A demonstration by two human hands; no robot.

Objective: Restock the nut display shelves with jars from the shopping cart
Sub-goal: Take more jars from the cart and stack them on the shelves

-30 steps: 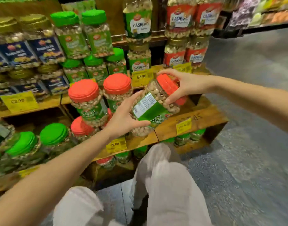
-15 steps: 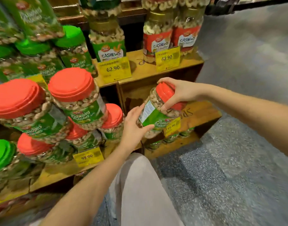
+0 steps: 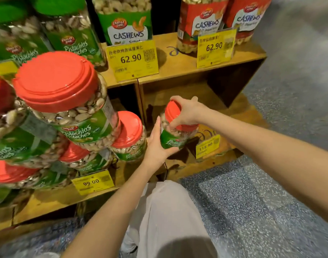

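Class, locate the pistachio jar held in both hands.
Head view, centre: pistachio jar gripped by left hand and right hand, at the lower shelf's open cubby, left of the 115.90 price tag.

On the pistachio jar, your right hand hides part of the lid and your left hand its lower side. Above the jar, the cashew jars run off the top edge.

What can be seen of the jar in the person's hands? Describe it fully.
The jar is clear plastic, full of pale nuts, with a red lid and a green pistachio label. It is held near upright before the lower wooden shelf. The right hand grips the lid; the left hand holds its lower side.
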